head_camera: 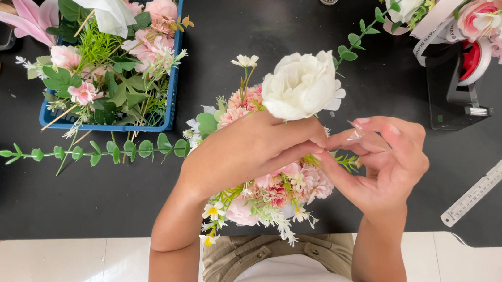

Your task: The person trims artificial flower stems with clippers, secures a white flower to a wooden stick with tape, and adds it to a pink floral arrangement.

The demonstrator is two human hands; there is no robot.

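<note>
**Adding the big white flower to our bunch**

Our left hand is wrapped around a bunch of small pink, white and yellow fake flowers. Its fingers are closed tight on the stems, and its thumb and first finger also pinch the stem of a big round white fake flower, which pokes up at 12 o'clock from the hand. Our right hand sits just at 3 o'clock from the left one. Its fingers are curled in narrow and its fingertips touch a thin green leafy bit at the side of the bunch. We cannot tell if they really grip it.

We think we are in the middle of building the bunch, fitting the white flower in place. The next move likely needs a gentle push or tug with the right hand while the left hand keeps hold so nothing slips out.

On the black surface, a blue plastic basket full of pink flowers and green leaves sits at 10 o'clock. A long green leafy sprig lies just below it. A black tape holder and a silver metal ruler are at 2 and 3 o'clock.
</note>
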